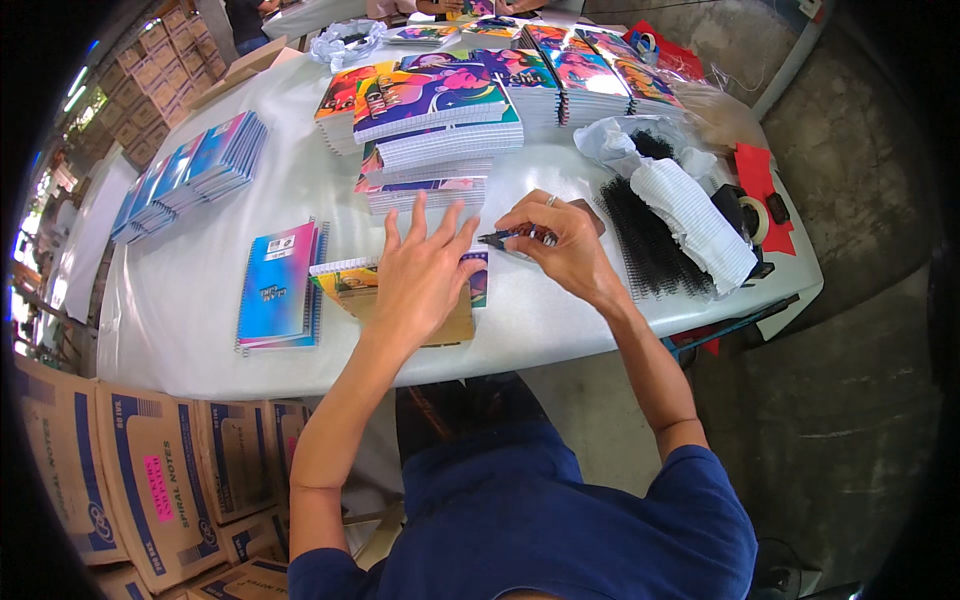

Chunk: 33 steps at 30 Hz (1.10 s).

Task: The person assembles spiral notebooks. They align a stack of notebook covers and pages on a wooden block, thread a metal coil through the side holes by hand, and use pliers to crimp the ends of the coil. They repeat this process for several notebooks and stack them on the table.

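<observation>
My left hand lies with its fingers spread over a notebook with a colourful cover and a brown cardboard back. Its open pages and a yellow printed part show to the left of the hand. Closed around small dark-nosed pliers, my right hand holds their tip at the notebook's upper right edge. The fingers hide most of the handles. Left of these, pink-and-blue spiral notebooks lie in a small pile.
Tall notebook stacks stand just beyond my hands, with bound stacks behind. Blue notebooks lie far left. At right are black spiral coils, crumpled white wrapping and a tape roll. Cartons stand lower left.
</observation>
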Tool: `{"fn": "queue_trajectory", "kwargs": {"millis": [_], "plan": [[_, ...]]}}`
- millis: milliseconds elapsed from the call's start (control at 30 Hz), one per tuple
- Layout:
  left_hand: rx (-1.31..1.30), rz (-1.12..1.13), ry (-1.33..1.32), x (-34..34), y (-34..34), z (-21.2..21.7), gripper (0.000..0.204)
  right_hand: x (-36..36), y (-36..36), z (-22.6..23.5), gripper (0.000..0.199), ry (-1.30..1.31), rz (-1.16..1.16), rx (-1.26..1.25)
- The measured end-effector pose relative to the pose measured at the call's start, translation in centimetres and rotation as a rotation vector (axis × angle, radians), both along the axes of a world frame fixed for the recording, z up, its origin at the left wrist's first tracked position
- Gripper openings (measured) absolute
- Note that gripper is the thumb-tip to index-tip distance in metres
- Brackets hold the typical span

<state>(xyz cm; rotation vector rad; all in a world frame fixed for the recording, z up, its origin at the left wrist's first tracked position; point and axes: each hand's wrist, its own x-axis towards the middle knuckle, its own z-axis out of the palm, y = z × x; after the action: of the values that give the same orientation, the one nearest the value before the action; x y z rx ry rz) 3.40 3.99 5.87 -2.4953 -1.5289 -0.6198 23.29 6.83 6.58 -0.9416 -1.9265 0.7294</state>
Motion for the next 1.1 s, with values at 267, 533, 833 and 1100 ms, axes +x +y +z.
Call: {"fn": "queue_trajectory", "kwargs": {"millis": [267,533,833,1100], "plan": [[-0.068,-0.054,-0.097,-0.3,0.2,-0.9,0.043,-0.6,-0.1,-2.5,0.019,0.147,0.125,-0.084],[-0.069,-0.051,-0.113,-0.4,-0.5,-0.8,0.043,-0.1,-2.0,0.0,0.014,-0.197,0.02,0.157],[-0.237,-0.153,-0.034,0.0,-0.9,0.4,0.047,-0.1,-2.3,-0.5,0.005,-0.423,0.152,0.205],[-0.22,-0.094,0.036,0.4,-0.3,0.2,0.057,7.7,7.5,-7.7,0.04,-0.793,-0.188,-0.06]]}}
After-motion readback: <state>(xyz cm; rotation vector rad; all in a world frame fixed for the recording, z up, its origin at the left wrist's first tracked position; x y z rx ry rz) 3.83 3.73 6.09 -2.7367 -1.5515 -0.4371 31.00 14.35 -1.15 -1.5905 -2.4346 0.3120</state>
